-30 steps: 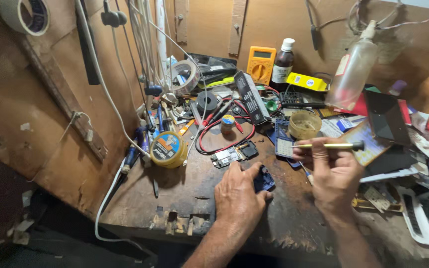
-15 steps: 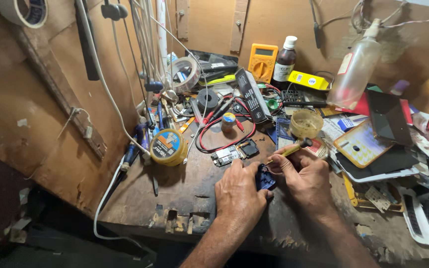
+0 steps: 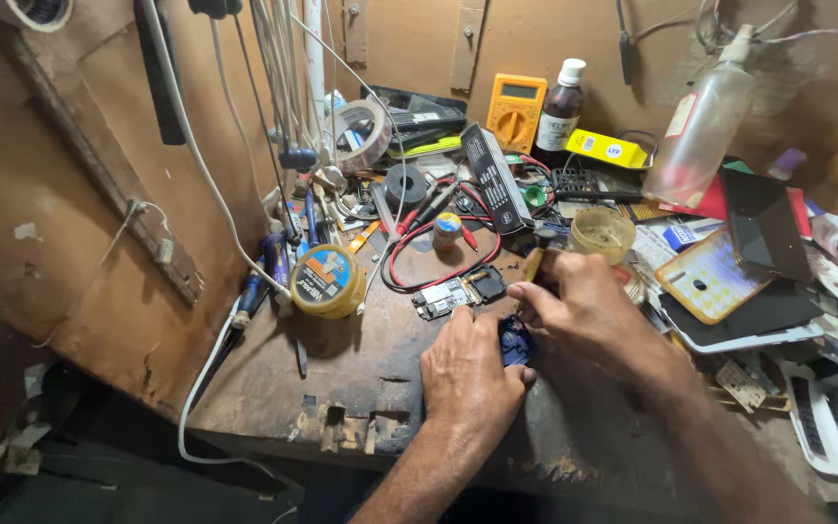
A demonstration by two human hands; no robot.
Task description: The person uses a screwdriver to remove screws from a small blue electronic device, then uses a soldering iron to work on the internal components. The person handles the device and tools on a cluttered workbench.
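The left hand presses down on a small blue part. The right hand pinches a tool just above it. Keep the part steady, and touch gently.

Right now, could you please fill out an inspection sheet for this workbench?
Surface: worn wooden bench, front edge chipped.
Job's things: small blue part under both hands; brass-handled tool in right hand.
Clutter: bare circuit board, round yellow tin, yellow multimeter, dark bottle, spray bottle, tape roll.
Fingers: left hand pressing the part; right hand gripping the tool.
Cables: red and black test leads; white cord over the bench edge.
Surroundings: brown board wall.
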